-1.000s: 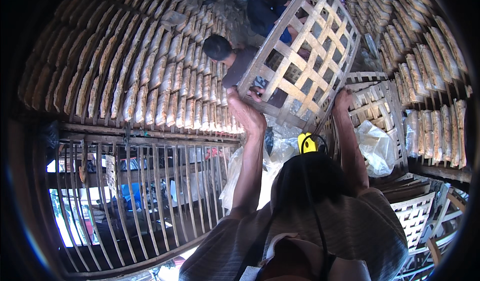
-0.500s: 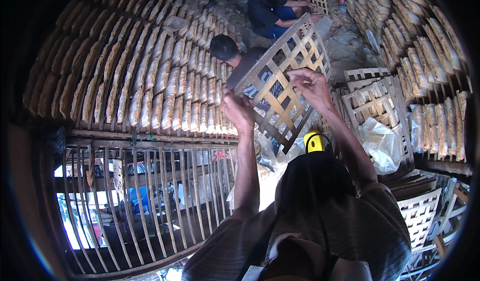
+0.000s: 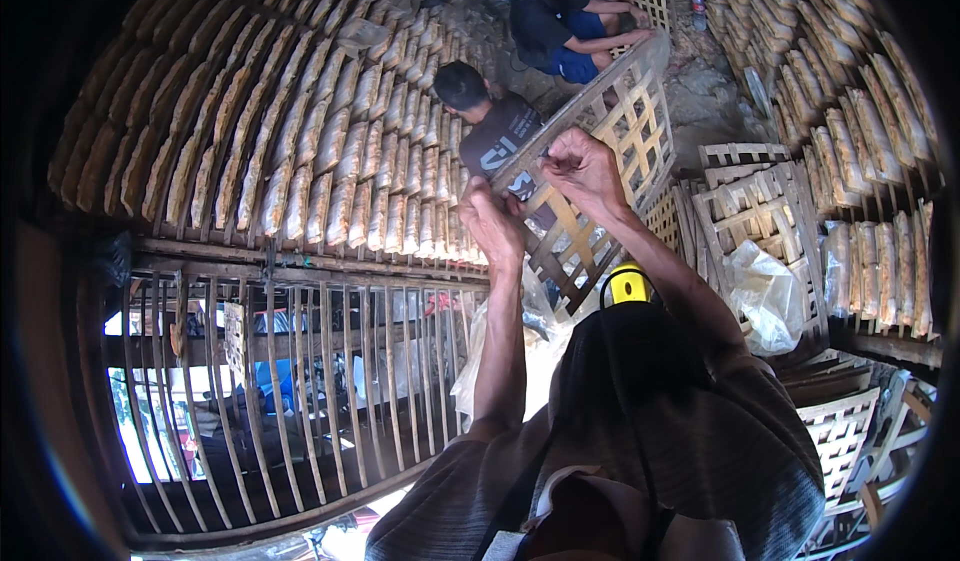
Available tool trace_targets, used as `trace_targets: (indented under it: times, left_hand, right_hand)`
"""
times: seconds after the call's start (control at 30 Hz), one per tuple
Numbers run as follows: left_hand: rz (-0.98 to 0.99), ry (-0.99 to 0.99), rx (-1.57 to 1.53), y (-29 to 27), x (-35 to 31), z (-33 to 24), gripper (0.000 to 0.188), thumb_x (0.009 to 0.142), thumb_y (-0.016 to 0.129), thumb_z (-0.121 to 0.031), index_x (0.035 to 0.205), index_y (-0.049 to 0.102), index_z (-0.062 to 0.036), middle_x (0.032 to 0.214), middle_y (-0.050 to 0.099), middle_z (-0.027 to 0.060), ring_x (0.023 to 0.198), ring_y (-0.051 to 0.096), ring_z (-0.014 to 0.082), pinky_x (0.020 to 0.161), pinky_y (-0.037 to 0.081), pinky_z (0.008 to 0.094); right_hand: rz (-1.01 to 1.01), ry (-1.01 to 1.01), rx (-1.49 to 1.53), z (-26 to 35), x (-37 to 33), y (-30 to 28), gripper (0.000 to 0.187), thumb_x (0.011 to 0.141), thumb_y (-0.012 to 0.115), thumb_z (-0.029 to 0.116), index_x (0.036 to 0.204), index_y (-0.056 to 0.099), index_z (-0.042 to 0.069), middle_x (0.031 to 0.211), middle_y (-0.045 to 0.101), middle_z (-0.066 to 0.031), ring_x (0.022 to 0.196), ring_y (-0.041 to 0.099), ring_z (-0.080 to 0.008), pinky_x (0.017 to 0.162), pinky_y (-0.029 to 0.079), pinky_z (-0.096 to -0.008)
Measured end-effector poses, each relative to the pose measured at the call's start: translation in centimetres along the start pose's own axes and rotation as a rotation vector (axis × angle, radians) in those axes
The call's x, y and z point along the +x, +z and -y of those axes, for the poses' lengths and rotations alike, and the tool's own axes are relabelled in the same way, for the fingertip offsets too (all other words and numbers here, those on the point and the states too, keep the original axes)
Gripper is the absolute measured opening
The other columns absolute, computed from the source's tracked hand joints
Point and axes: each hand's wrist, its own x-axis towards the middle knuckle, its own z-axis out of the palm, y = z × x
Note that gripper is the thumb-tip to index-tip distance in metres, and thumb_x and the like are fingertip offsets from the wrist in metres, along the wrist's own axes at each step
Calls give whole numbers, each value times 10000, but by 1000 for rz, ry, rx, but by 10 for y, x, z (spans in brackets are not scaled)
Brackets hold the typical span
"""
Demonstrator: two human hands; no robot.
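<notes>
A woven bamboo lattice tray (image 3: 640, 146) slants up and away in front of me, its long wooden rim running from near left to far right. My left hand (image 3: 492, 223) is closed on the near left part of that rim. Over the same rim, a little farther right, my right hand (image 3: 588, 173) has its fingers curled together in a pinch. Whatever lies between those fingers is too small or hidden to make out. Part of the lattice is covered by my right hand and forearm.
Slatted racks with rows of pale wrapped slabs (image 3: 345, 151) fill the left, and more slabs (image 3: 890, 261) the right. A person in a dark shirt (image 3: 500, 126) sits beyond the tray; another (image 3: 550, 36) is farther back. Lattice trays (image 3: 760, 206) and clear plastic (image 3: 765, 301) lie right.
My right hand has moved left from over the lattice to the long rim, nearer my left hand. The tray now reaches slightly farther right in view. My left hand keeps its grip.
</notes>
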Motion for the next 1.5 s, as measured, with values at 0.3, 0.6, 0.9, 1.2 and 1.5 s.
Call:
trace_targets:
  times: [0.3, 0.6, 0.9, 1.2, 1.5]
  left_hand:
    - [24, -188, -178, -3, -7, -23, 393, 1104, 461, -295, 797, 535, -60, 623, 483, -4, 509, 456, 97, 490, 428, 279]
    - [229, -142, -52, -32, -15, -30, 417, 1108, 521, -362, 827, 565, -57, 633, 497, -12, 531, 468, 78, 511, 444, 269]
    - [203, -199, -39, -38, -22, -24, 462, 1109, 520, -420, 816, 551, -65, 615, 430, -32, 534, 449, 73, 518, 439, 284]
    - [222, -201, -39, -39, -21, -31, 467, 1112, 519, -429, 812, 557, -73, 591, 427, -40, 524, 421, 69, 511, 401, 293]
    - [192, -170, 89, -41, -22, -39, 406, 1094, 527, -345, 798, 555, -68, 592, 433, -37, 529, 424, 75, 504, 363, 288]
  right_hand:
    - [2, 102, -114, 6, -5, -28, 187, 900, 726, -60, 1071, 672, -6, 882, 700, -35, 794, 681, -87, 716, 566, -263]
    - [148, 242, 94, 39, 2, -49, 108, 1002, 741, 40, 1103, 724, 8, 937, 736, -32, 792, 701, -92, 701, 600, -256]
    - [298, 245, -95, 45, -7, -49, 101, 1042, 710, 83, 1065, 702, -15, 846, 638, 19, 735, 606, -63, 693, 550, -245]
    - [277, 57, -373, 42, 0, -55, 135, 916, 697, 7, 1044, 723, -29, 918, 746, -79, 815, 690, -121, 788, 584, -315]
    - [280, 82, -444, 37, 5, -67, 136, 881, 719, -5, 1016, 719, -26, 901, 753, -91, 841, 725, -145, 801, 584, -304]
